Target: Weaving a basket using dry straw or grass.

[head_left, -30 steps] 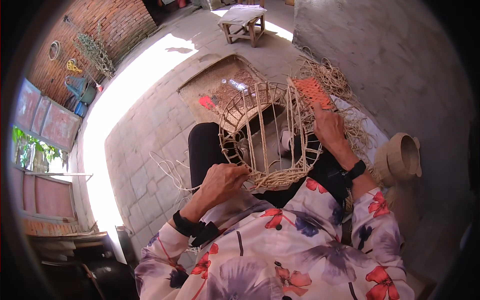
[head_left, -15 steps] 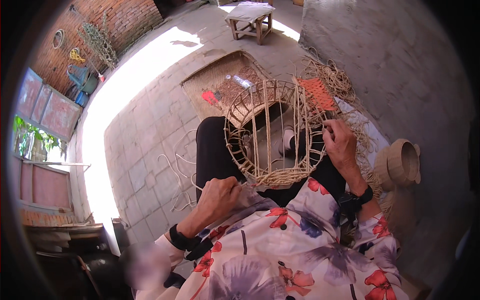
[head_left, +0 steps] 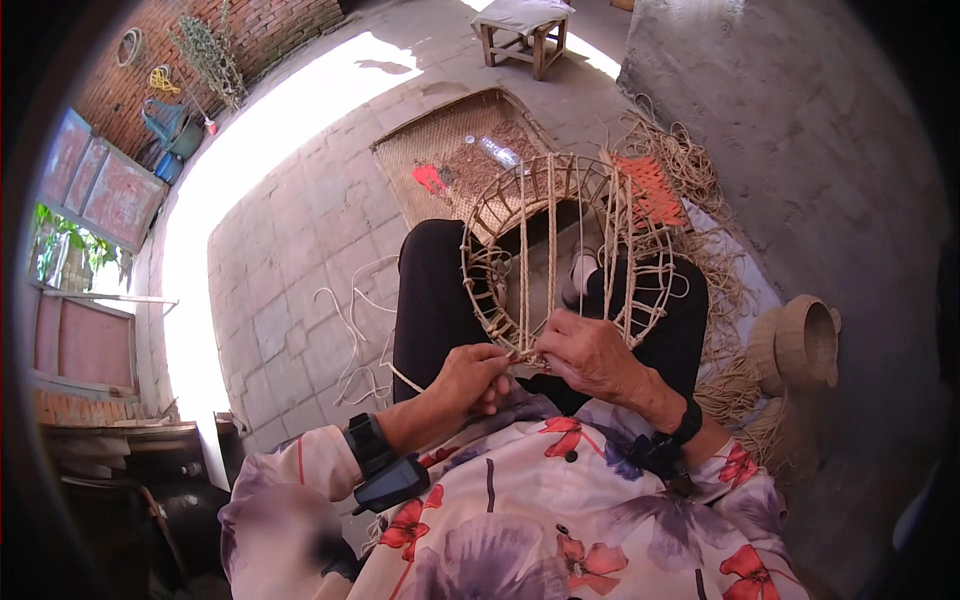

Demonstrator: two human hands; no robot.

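Observation:
A round basket frame (head_left: 467, 262) of rods and wound cord rests on my lap between my knees. Several straight cords (head_left: 553, 240) run across its opening from far rim to near rim. At the near rim my left hand (head_left: 468, 380) pinches a pale cord, whose loose tail (head_left: 403, 377) hangs off to the left onto the floor. My right hand (head_left: 592, 352) is closed at the same spot, its fingertips almost touching the left ones. Those fingers cover part of the near rim, and the cord between them is mostly hidden.
Beyond the frame lies a woven mat (head_left: 405, 150) with a clear bottle (head_left: 498, 152) and a red item (head_left: 430, 180). Loose cord piles (head_left: 690, 170) and an orange woven piece (head_left: 648, 190) are at right, near woven baskets (head_left: 800, 340). A stool (head_left: 525, 40) stands at the back.
My right hand has come from the frame's right side down to its near rim. My left hand has shifted right and slightly up to meet it. The view has shifted a little.

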